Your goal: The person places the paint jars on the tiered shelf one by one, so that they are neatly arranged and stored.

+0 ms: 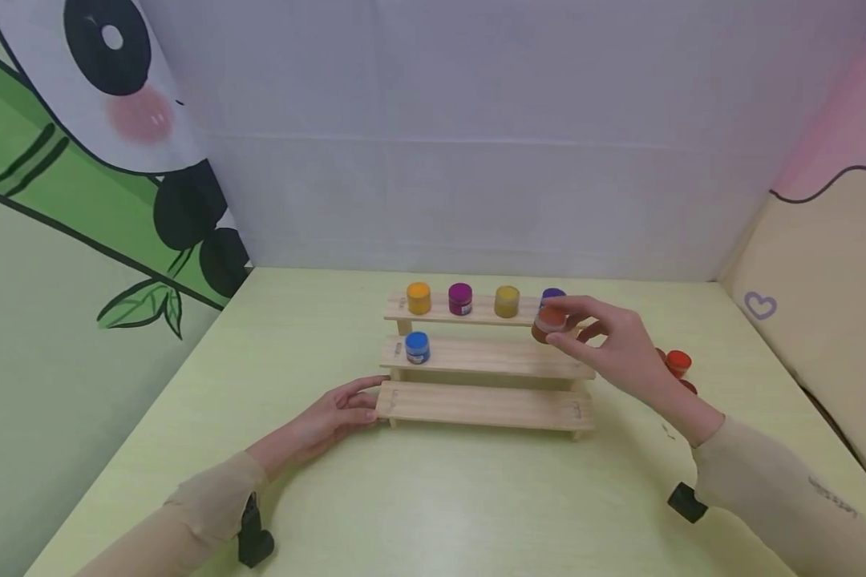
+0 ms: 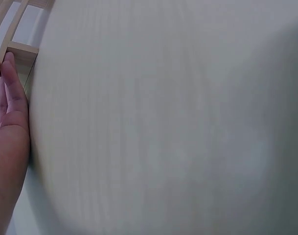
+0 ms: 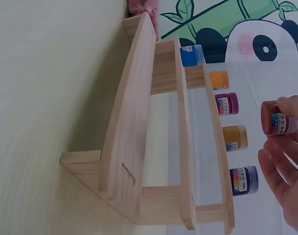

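In the head view a three-tier wooden rack (image 1: 485, 403) stands on the table. My left hand (image 1: 335, 421) grips the left end of its lowest shelf, with fingertips against the end support in the left wrist view. Between thumb and fingers, my right hand (image 1: 609, 344) holds a reddish-brown paint jar (image 1: 549, 324) above the right part of the rack. A label shows on that jar in the right wrist view. Along the top shelf stand an orange jar (image 1: 418, 298), a purple jar (image 1: 460, 300), a yellow-ochre jar (image 1: 507, 301) and a dark blue jar (image 1: 552, 294), partly hidden. A blue jar (image 1: 417, 348) sits at the middle shelf's left end.
Right of the rack, several red and brownish jars (image 1: 679, 363) stand on the table (image 1: 433, 497), partly hidden by my right wrist. A white cloth backdrop (image 1: 476, 200) rises behind the table, and printed panels flank both sides.
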Demonstrator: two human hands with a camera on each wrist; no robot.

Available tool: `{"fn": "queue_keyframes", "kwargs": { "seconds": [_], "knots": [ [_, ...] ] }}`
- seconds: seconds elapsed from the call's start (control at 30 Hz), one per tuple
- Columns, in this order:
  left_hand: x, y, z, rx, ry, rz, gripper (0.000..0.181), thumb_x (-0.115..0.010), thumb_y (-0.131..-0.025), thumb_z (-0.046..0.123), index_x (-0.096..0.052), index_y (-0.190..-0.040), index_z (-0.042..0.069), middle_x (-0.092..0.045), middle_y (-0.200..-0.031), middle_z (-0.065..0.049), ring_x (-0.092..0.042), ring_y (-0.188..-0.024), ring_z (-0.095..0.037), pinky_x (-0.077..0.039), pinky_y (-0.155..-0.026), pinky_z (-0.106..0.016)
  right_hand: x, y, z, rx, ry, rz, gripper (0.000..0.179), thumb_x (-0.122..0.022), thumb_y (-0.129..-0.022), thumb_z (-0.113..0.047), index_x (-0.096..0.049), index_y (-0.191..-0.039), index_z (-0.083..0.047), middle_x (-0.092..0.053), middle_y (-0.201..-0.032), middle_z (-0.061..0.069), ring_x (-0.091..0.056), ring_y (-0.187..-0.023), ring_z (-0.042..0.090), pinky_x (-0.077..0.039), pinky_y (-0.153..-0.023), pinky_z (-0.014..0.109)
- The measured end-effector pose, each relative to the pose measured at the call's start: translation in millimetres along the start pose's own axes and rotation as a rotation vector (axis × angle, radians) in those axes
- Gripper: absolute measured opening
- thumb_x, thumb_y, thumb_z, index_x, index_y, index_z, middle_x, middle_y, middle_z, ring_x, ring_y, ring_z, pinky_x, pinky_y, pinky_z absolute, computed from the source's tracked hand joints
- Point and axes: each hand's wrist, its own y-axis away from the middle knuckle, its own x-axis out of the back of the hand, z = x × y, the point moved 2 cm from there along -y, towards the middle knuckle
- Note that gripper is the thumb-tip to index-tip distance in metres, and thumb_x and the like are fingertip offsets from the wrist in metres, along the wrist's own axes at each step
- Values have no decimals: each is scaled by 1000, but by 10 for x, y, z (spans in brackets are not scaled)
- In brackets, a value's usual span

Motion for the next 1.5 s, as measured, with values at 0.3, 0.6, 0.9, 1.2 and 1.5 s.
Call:
{"fn": "queue_keyframes", "kwargs": {
  "seconds": [0.3,0.6,0.9,1.2,1.5],
  "knots": [
    [72,94,-48,-6,8,-27,74,-65,-96,20,-25,-157,14,-67,-124,3,-63,-114,-8,-52,-95,-21,-454,35,-161,19,-65,-46,42,-75,-87,-12,-65,-129,-13,-72,-104,2,-62,-91,17,-56,-69,23],
    [125,158,-73,-6,-7,-41,72,-64,-96,20,-25,-157,16,-67,-124,2,-63,-115,-8,-52,-96,-20,-777,6,-309,-21,-108,-52,43,-76,-87,-15,-64,-128,-13,-72,-113,4,-64,-93,14,-56,-71,22],
    [127,155,-68,-5,-10,-43,72,-64,-96,20,-25,-157,16,-67,-123,3,-63,-115,-8,-51,-96,-20,-987,-49,-341,-55,-105,-70,43,-74,-89,-21,-63,-131,-18,-71,-114,-2,-62,-96,12,-56,-75,24],
    [125,151,-72,-10,-5,-43,73,-64,-96,19,-25,-157,15,-67,-123,3,-63,-116,-7,-52,-96,-21,-1134,-103,-264,-13,-103,-51,43,-76,-87,-18,-65,-128,-12,-72,-112,0,-65,-91,11,-56,-76,24],
    [121,120,-92,-16,-5,-43,73,-64,-96,20,-25,-157,15,-67,-124,3,-63,-116,-7,-52,-96,-20,-1203,-119,-263,-100,-89,-40,40,-75,-88,-23,-66,-127,-19,-72,-114,-3,-66,-93,9,-55,-80,24]
  ]
}}
